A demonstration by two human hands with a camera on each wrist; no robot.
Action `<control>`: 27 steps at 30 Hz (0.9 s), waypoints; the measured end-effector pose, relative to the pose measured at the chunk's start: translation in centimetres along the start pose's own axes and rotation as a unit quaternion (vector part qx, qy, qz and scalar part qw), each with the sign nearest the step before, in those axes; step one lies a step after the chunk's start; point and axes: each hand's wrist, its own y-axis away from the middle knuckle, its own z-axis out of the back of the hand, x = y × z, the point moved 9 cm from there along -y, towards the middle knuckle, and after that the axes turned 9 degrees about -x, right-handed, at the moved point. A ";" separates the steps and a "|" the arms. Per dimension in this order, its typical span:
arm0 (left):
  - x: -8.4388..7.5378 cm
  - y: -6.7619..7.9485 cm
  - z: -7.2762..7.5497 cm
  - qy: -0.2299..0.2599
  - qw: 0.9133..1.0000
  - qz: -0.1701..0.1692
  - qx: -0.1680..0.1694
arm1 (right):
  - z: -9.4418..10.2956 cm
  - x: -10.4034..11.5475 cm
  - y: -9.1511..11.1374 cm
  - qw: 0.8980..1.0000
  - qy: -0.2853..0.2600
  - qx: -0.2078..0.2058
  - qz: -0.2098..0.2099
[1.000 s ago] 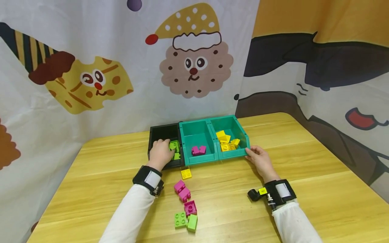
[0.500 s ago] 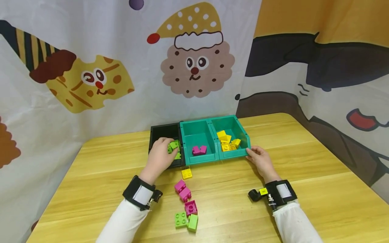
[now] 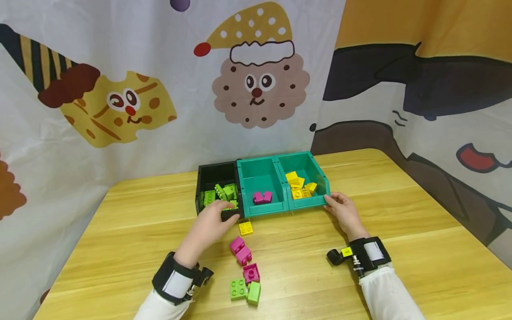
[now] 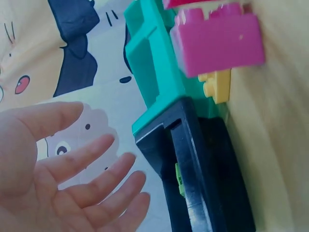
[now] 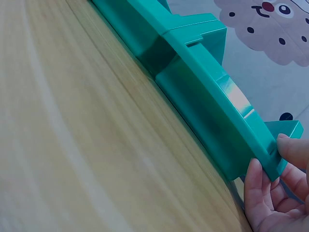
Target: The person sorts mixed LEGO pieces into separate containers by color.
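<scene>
**Left hand (image 3: 214,224) free over the front of the black rectangular plastic bin (image 3: 220,172), right hand (image 3: 344,212) steadying the far end**

The left fingers hold nothing: they are spread and relaxed by the near edge of the black bin, where light-green plastic bricks (image 3: 210,198) lie. The right fingers pinch the near outer corner of the rightmost teal plastic bin (image 3: 302,163), the far one of two to the right of the black bin. That one carries yellow plastic bricks (image 3: 297,193); the middle teal plastic bin (image 3: 259,172), next to the black bin, carries magenta ones (image 3: 262,198).

Sorting by colour seems to be the work. Loose on the wooden tabletop (image 3: 312,275), just in front of the black bin's right corner, is a square yellow brick (image 3: 245,228); nearer the person come two magenta bricks (image 3: 240,251), an upturned magenta brick (image 3: 251,273) and two light-green bricks (image 3: 246,291), farthest from the black bin.

To pick well, the left fingers should close on opposite sides of one brick and lift straight up, since neighbours sit close enough to be dragged along. Clear the black bin's front lip before lowering a green one. A light right-hand pinch should be enough; pulling could skew the row.
</scene>
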 end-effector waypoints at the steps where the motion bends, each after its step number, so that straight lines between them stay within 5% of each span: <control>1: 0.1 0.2 -0.2 0.002 1.000 0.003 0.005 | 0.0 0.0 0.0 1.000 -0.001 0.000 0.000; 7: -0.1 1.2 -1.0 0.009 1.000 0.007 0.027 | 0.0 0.1 0.1 1.000 -0.009 0.002 0.005; 20: -0.5 3.7 -4.9 -0.039 0.980 -0.036 0.191 | 0.1 0.0 0.0 1.000 0.000 0.000 -0.003; 27: -0.6 4.1 -5.7 -0.030 0.978 -0.037 0.202 | 0.0 0.0 0.0 1.000 0.006 0.001 -0.001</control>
